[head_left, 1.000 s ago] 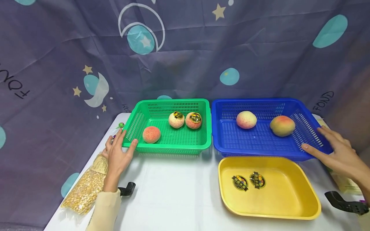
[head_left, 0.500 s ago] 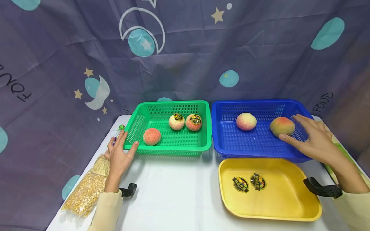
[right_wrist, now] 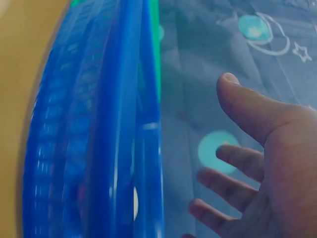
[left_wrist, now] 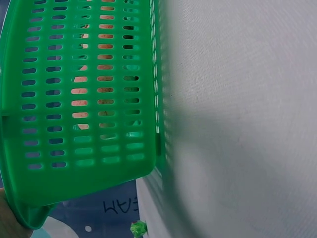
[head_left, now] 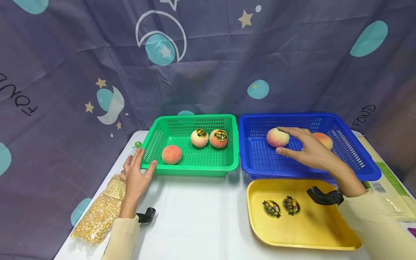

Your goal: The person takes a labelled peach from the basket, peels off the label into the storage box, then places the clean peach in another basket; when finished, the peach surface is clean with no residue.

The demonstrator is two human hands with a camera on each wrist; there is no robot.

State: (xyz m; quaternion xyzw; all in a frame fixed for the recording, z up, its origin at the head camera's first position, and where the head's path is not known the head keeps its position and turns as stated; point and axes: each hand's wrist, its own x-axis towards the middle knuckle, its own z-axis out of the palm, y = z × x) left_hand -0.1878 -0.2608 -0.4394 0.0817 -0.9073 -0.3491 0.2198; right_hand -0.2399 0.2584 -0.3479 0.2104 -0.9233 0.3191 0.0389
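Note:
My left hand rests at the front left corner of the green basket, its thumb at the front rim and its fingers along the left side. In the left wrist view, part of the left hand shows at the basket's corner. Three reddish peaches, two with black stickers, sit inside, the unstickered peach nearest this hand. My right hand hovers over the blue basket, thumb and fingers spread beside a pale pink peach. Behind that hand a red-topped fruit is partly hidden.
A yellow tray with two black stickers in it stands before the blue basket. Left of my left arm lies a bag of corn kernels. A green-and-cream packet lies at the right edge. A patterned cloth hangs behind.
My right hand has moved left from the blue basket's right rim, past the red-topped fruit, to the pale pink peach. My left hand has stayed at the green basket's corner.

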